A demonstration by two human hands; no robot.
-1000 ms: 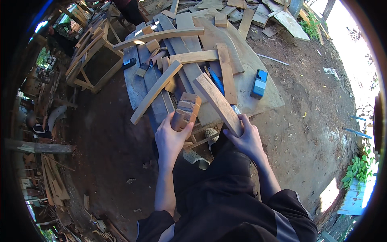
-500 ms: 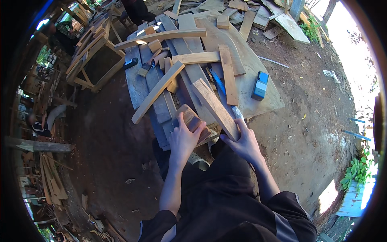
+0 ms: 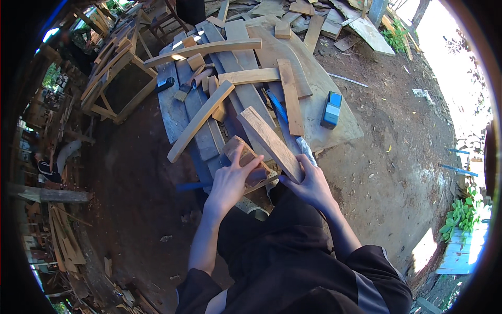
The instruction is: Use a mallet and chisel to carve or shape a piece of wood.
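My left hand (image 3: pixel 227 180) is closed around a short wooden block (image 3: pixel 238 149), thumb and forefinger apart across its top. A reddish-brown piece (image 3: pixel 256 177) shows at the block's lower end; I cannot tell what it is. A wooden bar (image 3: pixel 269 138) slants up and away from my right hand (image 3: pixel 310 182), whose fingers grip its near end. Block and bar are held close together over the near edge of the workbench. A blue strip (image 3: pixel 193 186) sticks out left of my left hand, its other end hidden.
On the plank-topped workbench (image 3: pixel 342 133) lie a curved wooden bar (image 3: pixel 204 48), a straight slat (image 3: pixel 291 97), a blue tool (image 3: pixel 277 106) and a blue-and-grey box-shaped thing (image 3: pixel 331 110). A wooden frame (image 3: pixel 120 83) stands left. A seated person (image 3: pixel 49 165) is far left. Scrap boards (image 3: pixel 340 23) lie beyond.
My left hand has shifted slightly left and turned on the block, and its thumb has moved. The bar in my right hand has moved slightly left. The blue strip has come into sight.
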